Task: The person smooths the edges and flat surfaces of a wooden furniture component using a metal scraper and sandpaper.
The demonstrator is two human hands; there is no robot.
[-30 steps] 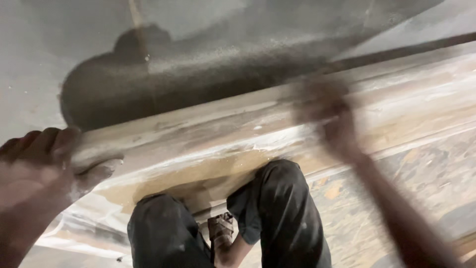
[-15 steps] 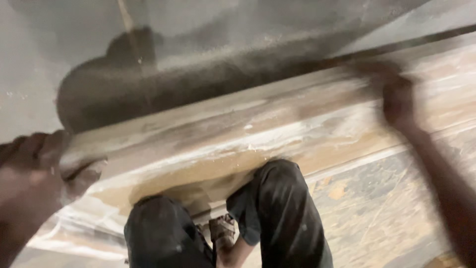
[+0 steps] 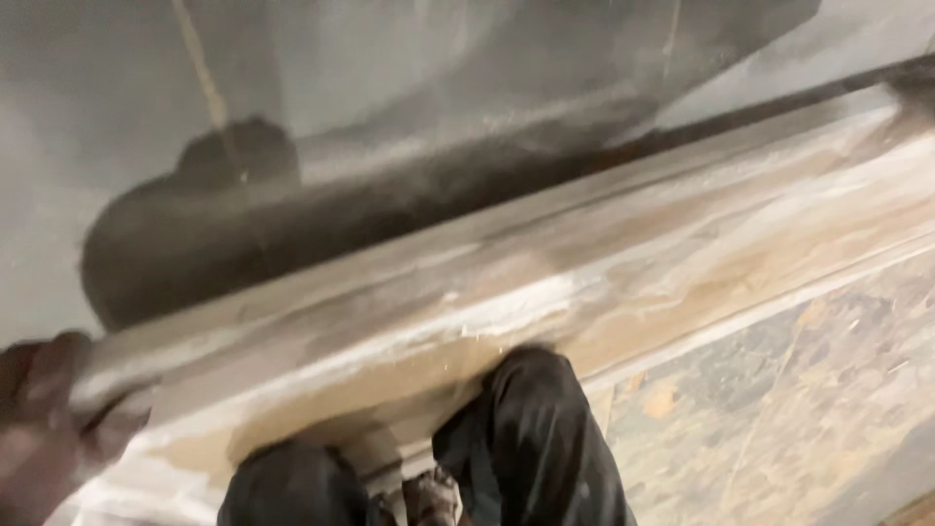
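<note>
grey dusty wall (image 3: 117, 117) behind, left hand (image 3: 44, 429) in clenched grip on plaster-smeared board (image 3: 545, 282) (dark-trousered knees (image 3: 526, 429) below)

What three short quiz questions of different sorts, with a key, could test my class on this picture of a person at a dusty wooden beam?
1. True or false: the left hand grips the end of the wooden beam.
2. Which is in view? A) left hand only B) right hand only C) both hands
3. What colour are the trousers below the beam?

Key: 1 true; 2 A; 3 black.
</note>
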